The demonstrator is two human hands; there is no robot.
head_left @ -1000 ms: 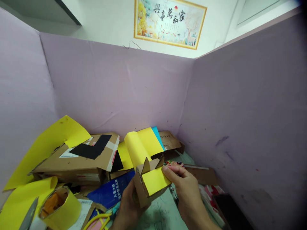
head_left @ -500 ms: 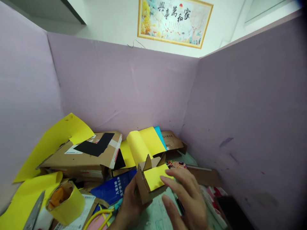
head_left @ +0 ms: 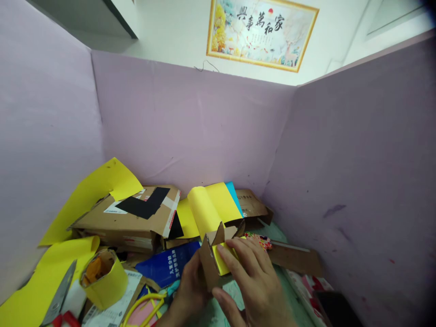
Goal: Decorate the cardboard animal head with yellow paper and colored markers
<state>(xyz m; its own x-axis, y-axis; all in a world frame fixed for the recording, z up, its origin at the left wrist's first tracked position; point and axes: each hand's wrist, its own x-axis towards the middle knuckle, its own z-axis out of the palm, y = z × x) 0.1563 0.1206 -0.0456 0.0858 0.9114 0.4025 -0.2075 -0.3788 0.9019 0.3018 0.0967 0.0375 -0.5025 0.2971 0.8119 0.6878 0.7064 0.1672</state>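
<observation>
A small brown cardboard box (head_left: 208, 265) with two pointed, ear-like flaps is in my left hand (head_left: 191, 284), whose fingers wrap round its left side and underside. On the box's face lies a piece of yellow paper (head_left: 222, 263), largely covered by my right hand (head_left: 254, 277). The right fingers are stretched out flat across that paper, and the thumb stands apart near the box's lower edge. Beside my left wrist are yellow-handled scissors (head_left: 150, 297).
On the left stand a yellow-covered cardboard ring (head_left: 109, 288), an open scissor blade (head_left: 61, 290) and yellow sheets (head_left: 37, 277). Behind lie a large carton (head_left: 112, 222), a blue printed card (head_left: 160, 268) and rolled yellow paper (head_left: 204, 209). Purple panels (head_left: 190, 122) enclose the space.
My right hand has come down onto the yellow paper, its fingers now lying across it. The whole view has shifted slightly, with the scene sitting further right.
</observation>
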